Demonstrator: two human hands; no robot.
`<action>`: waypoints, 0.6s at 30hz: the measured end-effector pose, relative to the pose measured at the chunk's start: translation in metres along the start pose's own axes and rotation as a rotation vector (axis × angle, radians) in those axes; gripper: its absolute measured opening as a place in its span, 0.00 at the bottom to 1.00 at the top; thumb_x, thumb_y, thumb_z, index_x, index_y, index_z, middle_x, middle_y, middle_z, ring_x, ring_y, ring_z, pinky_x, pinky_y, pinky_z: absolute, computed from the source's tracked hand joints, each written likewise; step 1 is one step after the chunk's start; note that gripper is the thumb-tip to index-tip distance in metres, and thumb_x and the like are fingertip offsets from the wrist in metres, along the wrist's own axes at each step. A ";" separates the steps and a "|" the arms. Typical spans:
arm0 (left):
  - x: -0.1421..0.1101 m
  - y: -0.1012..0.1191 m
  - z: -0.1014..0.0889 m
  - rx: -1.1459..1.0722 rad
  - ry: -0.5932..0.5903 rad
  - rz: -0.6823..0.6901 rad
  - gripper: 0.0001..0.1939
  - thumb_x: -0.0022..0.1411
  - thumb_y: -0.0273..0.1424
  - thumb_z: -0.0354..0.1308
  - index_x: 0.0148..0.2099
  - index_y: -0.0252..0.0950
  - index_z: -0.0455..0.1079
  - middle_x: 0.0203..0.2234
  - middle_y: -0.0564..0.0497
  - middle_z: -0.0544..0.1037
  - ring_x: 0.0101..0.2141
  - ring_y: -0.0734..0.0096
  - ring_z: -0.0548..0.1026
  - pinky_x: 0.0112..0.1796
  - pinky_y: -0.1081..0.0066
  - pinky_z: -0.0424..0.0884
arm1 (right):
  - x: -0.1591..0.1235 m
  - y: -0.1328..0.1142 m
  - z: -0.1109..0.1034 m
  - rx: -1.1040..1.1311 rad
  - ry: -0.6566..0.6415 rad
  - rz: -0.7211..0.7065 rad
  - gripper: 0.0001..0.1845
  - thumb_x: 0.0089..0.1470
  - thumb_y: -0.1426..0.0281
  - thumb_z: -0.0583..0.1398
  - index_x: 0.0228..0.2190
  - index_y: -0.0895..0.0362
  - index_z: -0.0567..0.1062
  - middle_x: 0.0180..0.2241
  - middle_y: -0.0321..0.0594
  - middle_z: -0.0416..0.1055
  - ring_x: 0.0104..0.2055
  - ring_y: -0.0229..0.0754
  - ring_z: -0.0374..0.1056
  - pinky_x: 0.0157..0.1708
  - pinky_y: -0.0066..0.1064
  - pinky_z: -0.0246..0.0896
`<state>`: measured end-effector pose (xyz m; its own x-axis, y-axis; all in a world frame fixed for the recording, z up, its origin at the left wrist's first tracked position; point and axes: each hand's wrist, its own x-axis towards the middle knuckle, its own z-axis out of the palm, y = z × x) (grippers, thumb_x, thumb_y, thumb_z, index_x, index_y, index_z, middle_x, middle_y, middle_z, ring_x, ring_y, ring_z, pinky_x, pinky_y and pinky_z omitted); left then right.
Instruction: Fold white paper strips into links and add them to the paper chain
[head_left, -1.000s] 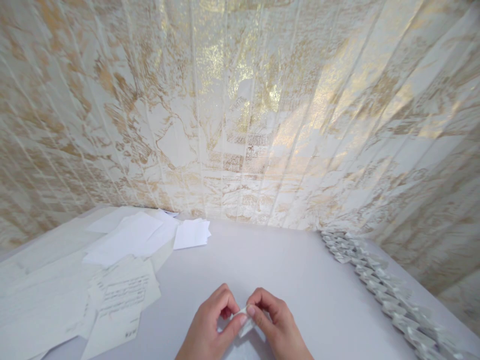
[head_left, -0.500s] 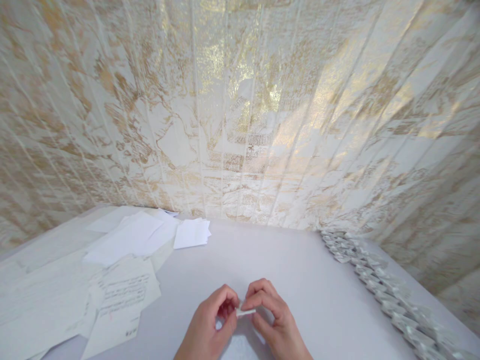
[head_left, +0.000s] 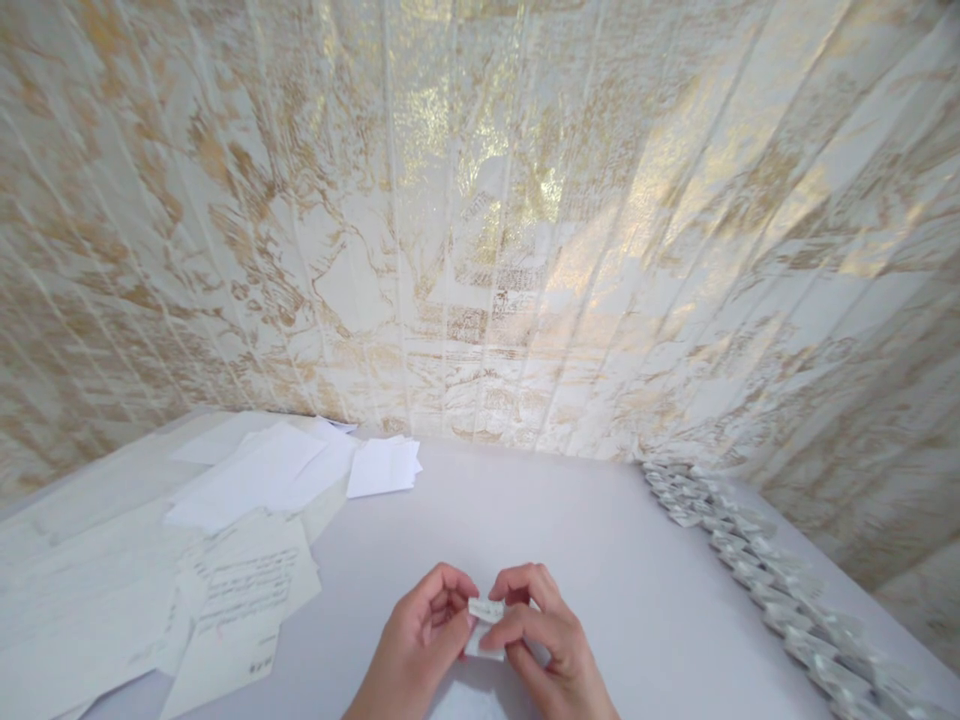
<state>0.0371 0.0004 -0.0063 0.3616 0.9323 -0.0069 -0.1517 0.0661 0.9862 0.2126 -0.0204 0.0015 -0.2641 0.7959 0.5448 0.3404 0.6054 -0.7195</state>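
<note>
Between my two hands is a small folded piece of paper [head_left: 484, 632], white with some dark writing on it. My left hand [head_left: 424, 635] pinches its left edge between thumb and curled fingers. On the other side, my right hand [head_left: 546, 635] has its fingertips on the right edge and front of the paper, with the thumb below. Both hands are held low, above the near part of the white table [head_left: 555, 530]. A pale sheet [head_left: 469, 700] lies under the hands, partly hidden by them.
Loose paper sheets [head_left: 82, 610] cover the left side, one bearing handwriting [head_left: 247, 590]. A small stack of white paper pieces [head_left: 384, 467] sits near the back. Rows of folded paper pieces [head_left: 772, 590] run along the right edge. A gold-patterned curtain [head_left: 480, 250] hangs behind the table.
The folded paper has turned from edge-on to show its written face and a fold. My right fingers have shifted over its front. The left hand keeps its pinch.
</note>
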 end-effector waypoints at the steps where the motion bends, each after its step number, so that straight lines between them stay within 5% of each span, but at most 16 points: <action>1: 0.000 0.001 -0.001 0.028 0.012 0.013 0.14 0.59 0.42 0.62 0.36 0.36 0.67 0.26 0.55 0.70 0.29 0.71 0.68 0.31 0.73 0.65 | 0.001 -0.002 -0.001 0.016 -0.013 -0.004 0.18 0.55 0.82 0.54 0.30 0.50 0.79 0.38 0.38 0.68 0.40 0.41 0.67 0.38 0.30 0.62; 6: -0.005 0.009 -0.001 0.279 0.033 0.130 0.06 0.63 0.34 0.56 0.35 0.38 0.67 0.26 0.56 0.69 0.30 0.70 0.70 0.35 0.74 0.66 | 0.000 0.000 0.001 0.172 0.030 0.173 0.11 0.65 0.69 0.52 0.38 0.53 0.75 0.35 0.40 0.71 0.38 0.42 0.69 0.38 0.31 0.63; 10: -0.010 0.009 0.000 0.441 0.028 0.221 0.07 0.64 0.30 0.53 0.45 0.41 0.67 0.29 0.57 0.72 0.32 0.70 0.74 0.38 0.74 0.68 | -0.006 0.010 0.008 0.171 -0.046 0.390 0.16 0.59 0.56 0.60 0.32 0.56 0.75 0.28 0.37 0.70 0.29 0.40 0.65 0.31 0.29 0.58; 18: -0.011 0.015 0.003 0.545 -0.013 0.312 0.06 0.62 0.35 0.57 0.41 0.41 0.69 0.31 0.55 0.73 0.32 0.68 0.71 0.36 0.74 0.67 | -0.011 0.019 0.012 0.205 0.042 0.399 0.17 0.55 0.55 0.63 0.26 0.56 0.73 0.26 0.34 0.67 0.29 0.39 0.61 0.32 0.29 0.56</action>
<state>0.0335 -0.0103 0.0086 0.3878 0.8736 0.2939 0.2379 -0.4030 0.8837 0.2108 -0.0182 -0.0232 -0.1099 0.9690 0.2211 0.2217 0.2407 -0.9449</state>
